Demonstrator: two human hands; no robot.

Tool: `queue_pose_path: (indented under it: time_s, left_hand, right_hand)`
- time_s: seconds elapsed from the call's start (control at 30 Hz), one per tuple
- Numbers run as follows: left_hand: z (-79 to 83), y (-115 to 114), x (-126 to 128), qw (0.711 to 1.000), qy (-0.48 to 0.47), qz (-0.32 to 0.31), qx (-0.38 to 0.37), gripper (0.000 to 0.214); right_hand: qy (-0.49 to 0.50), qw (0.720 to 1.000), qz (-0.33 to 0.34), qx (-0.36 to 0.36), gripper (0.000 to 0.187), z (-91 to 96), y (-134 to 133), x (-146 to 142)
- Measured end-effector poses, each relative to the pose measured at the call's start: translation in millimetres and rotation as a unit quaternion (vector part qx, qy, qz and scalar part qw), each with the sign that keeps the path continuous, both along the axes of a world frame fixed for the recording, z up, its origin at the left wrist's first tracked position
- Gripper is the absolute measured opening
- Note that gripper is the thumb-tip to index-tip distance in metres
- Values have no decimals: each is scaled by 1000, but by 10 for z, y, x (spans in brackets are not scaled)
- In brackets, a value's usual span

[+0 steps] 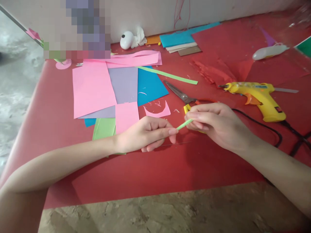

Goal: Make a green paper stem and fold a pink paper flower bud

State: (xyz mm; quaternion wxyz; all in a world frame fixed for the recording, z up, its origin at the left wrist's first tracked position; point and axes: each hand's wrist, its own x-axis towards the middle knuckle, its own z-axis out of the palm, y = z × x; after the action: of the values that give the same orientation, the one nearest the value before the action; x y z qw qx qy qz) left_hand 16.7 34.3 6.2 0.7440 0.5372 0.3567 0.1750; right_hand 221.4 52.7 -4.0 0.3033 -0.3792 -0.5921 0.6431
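Observation:
Between my two hands stretches a thin light-green paper strip (184, 124), pinched at both ends and held above the red table. My left hand (148, 133) grips its lower left end between thumb and forefinger, the other fingers curled. The upper right end is in the closed fingers of my right hand (216, 124). Something yellow (187, 108) shows behind the right fingertips; I cannot tell what it is or whether it is held. Just beyond lie scissors (184, 96) with parted blades, their handles partly hidden by my right hand. A pink paper offcut (158, 111) lies beyond my left fingers.
Pink sheets (93, 89), a blue sheet (149, 85) and green paper (104, 128) overlap on the left. A yellow glue gun (263, 98) lies right, its black cable (262, 124) passing behind my right hand. A long green strip (170, 75) and red crepe-like paper (218, 71) lie farther back.

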Motion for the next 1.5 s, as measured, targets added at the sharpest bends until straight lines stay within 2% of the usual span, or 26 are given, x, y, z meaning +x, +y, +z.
queue_pose_path:
  time_s: [0.37, 0.83, 0.93, 1.03, 1.17, 1.33, 1.5]
  left_hand:
    - [-130, 34, -10, 998, -56, 26, -12, 28]
    - [-154, 7, 41, 996, -65, 58, 28, 22]
    - [-167, 29, 71, 995, -65, 65, 35, 12]
    - [-191, 43, 88, 995, -61, 69, 26, 12]
    - [-200, 36, 71, 993, -62, 92, 27, 9]
    - [-196, 46, 31, 982, -42, 164, 88, 17]
    - [-207, 61, 8, 973, -3, 165, 158, 20]
  right_hand:
    - [-5, 1000, -25, 6, 45, -61, 66, 26]
    - [-36, 998, -52, 26, 43, -78, 56, -16]
    - [-54, 997, -38, 36, 43, -35, 12, -70]
    - [-68, 997, -2, 42, 37, 16, -38, -130]
    - [-113, 989, 7, 92, 32, 37, -61, -143]
    - [-221, 959, 29, 175, 32, 24, -54, -100]
    - [-244, 932, 41, 264, 22, 43, -41, -48]
